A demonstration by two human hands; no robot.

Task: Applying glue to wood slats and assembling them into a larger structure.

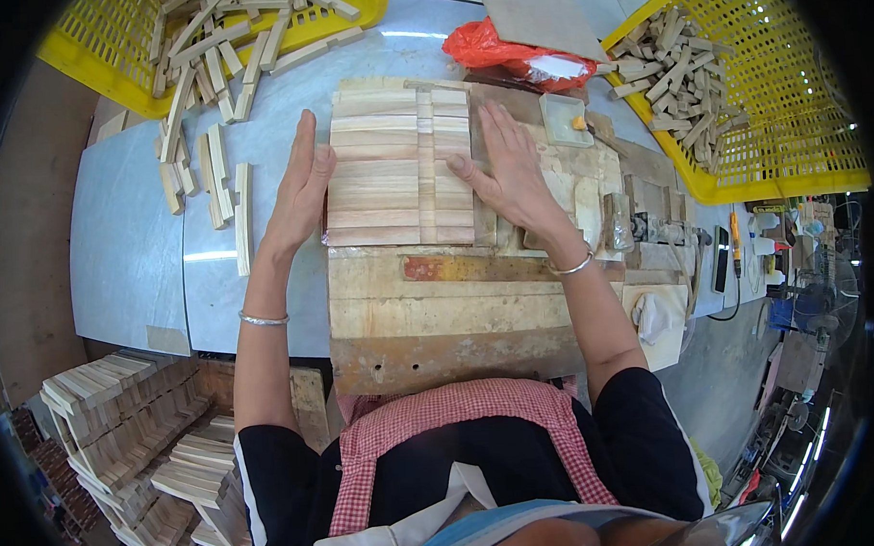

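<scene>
A square panel of pale wooden slats (374, 174) lies on the wooden work board (381, 313) in front of me. The slats run crosswise, and one narrow lengthwise strip (428, 177) crosses them right of the middle. My left hand (301, 189) stands along the panel's left edge, fingers stretched away from me, thumb by the slats. On the other side my right hand (511, 174) lies along the right edge, fingers extended and its thumb over the slat ends. Both hands are open, with the panel between them.
Yellow baskets of wood pieces stand far left (121, 53) and far right (768, 117). Loose sticks (218, 175) lie left of the board. A clear tray (564, 117) with a brush (596, 128) and a red plastic bag (472, 45) lie beyond. Stacked wooden assemblies (124, 409) stand lower left.
</scene>
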